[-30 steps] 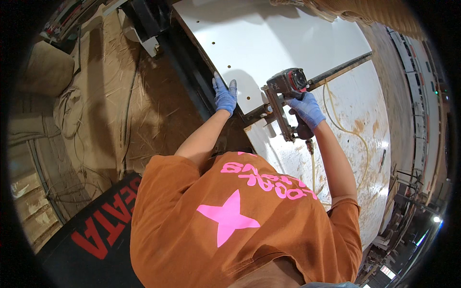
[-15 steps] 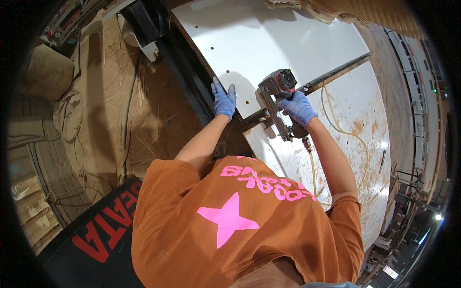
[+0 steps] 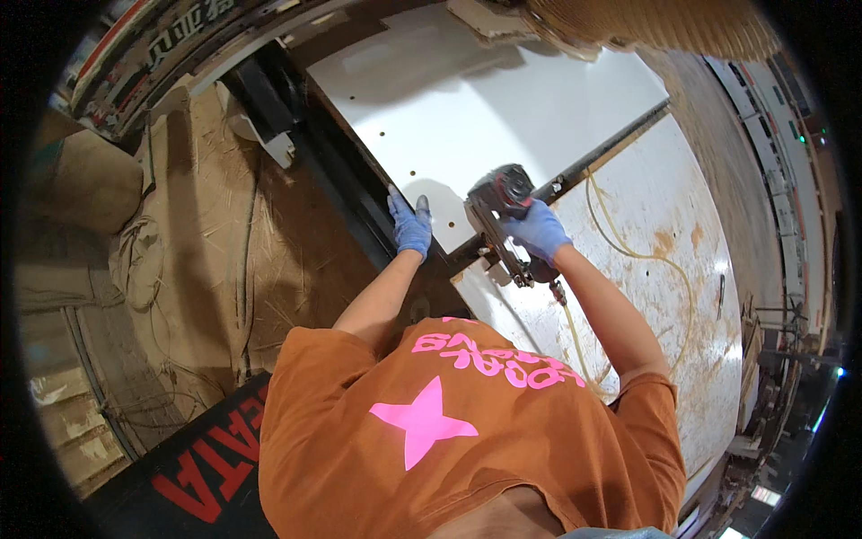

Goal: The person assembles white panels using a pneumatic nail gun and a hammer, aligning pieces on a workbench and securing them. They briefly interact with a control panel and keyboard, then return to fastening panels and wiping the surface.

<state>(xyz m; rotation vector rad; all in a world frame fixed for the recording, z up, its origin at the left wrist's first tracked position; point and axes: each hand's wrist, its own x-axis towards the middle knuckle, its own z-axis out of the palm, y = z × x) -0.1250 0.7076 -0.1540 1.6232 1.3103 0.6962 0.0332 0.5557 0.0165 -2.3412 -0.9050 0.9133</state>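
Observation:
A black and red pneumatic nail gun (image 3: 499, 199) is in my right hand (image 3: 539, 230), whose gloved fingers wrap round its grip. The gun is over the near edge of a large white panel (image 3: 467, 117), close to its near corner. My left hand (image 3: 413, 226), also in a blue glove, rests on the panel's left edge with fingers stretched out. Several small dark holes run in a row along that edge. From the gun's grip a yellowish air hose (image 3: 572, 337) leads down over a second white surface. The gun's nose is partly hidden, so I cannot tell whether it touches the panel.
A scuffed white tabletop (image 3: 628, 238) lies to the right, with a loop of hose and a thin dark tool (image 3: 721, 292) on it. Black metal rails (image 3: 337, 193) run beside the panel's left edge. Brown sheeting (image 3: 202, 225) and cables cover the left floor. Corrugated cardboard (image 3: 655, 27) stands far right.
The nail gun and my right hand have shifted slightly left and down over the panel's near edge. My left hand stays on the panel's left edge. The whole view has tilted a little.

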